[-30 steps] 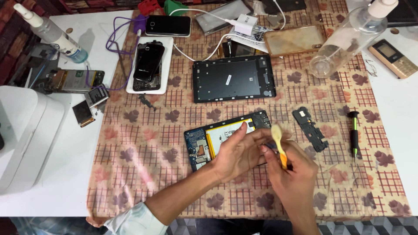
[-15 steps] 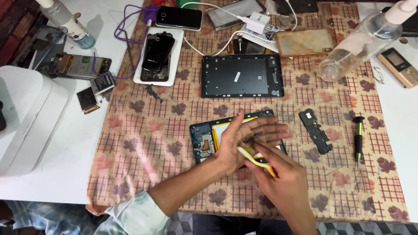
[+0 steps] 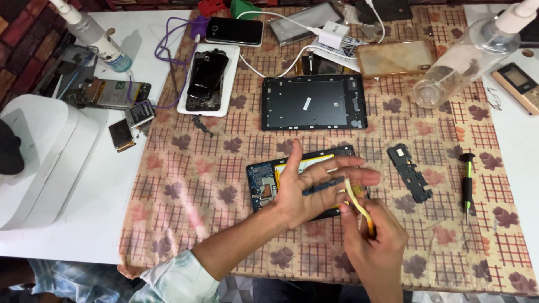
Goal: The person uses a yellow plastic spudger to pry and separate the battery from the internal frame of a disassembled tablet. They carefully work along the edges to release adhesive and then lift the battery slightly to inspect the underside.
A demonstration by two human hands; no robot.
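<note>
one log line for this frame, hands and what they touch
left hand: flat on opened tablet | right hand: holds yellow pry tool at tablet edge | screwdriver: lies apart on mat

One head-worn camera looks steeply down — fairly near — over the patterned mat point(image 3: 224, 168) and white table point(image 3: 112, 224).

White table point(image 3: 84, 235) under a checked leaf-print cloth point(image 3: 224, 168), brick wall point(image 3: 22, 45) behind.

Bright, even overhead light, soft short shadows under the left hand point(image 3: 306, 193) and right hand point(image 3: 373, 244), mild glare on the clear bottle point(image 3: 466, 62), slight motion blur on the fingers, faint wide-angle bending at the worktop point(image 3: 84, 235) edges, centre sharp
</note>
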